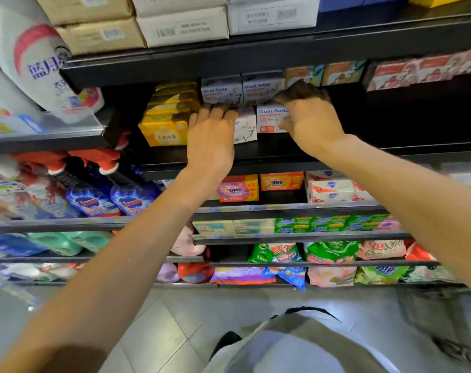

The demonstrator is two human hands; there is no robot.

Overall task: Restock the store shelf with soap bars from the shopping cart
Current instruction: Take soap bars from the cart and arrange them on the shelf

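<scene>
Both arms are reaching up and forward onto the black shelf (pixel 256 154), hands apart. My left hand (pixel 211 141) is lying back-up with fingers stretched forward over a white soap box (pixel 245 127), fingertips at the row behind; I can't tell if it's actually gripping anything. My right hand (pixel 309 117) is wrapping around the right side of a front box (pixel 272 118), fingers curling over its top and thumb under its lower right corner.

Front box is reading "Goat Soap" in blue, with smaller print I can't make out. Two more boxes (pixel 242 88) in the upper row behind are showing the same "Goat Soap" label. To the left, a yellow stack (pixel 170 114) with blurred Chinese characters is sitting just beside the left hand. One shelf down, orange and purple packs (pixel 238 189) are reading "OMO". Upper left, a large white bag (pixel 38 63) is carrying blue Chinese lettering.

Right of the right hand the shelf is running dark and bare out to the red-and-white packs (pixel 422 70). The shelf above is overhanging close over the upper row of boxes. The front lip is sitting just under both wrists.
</scene>
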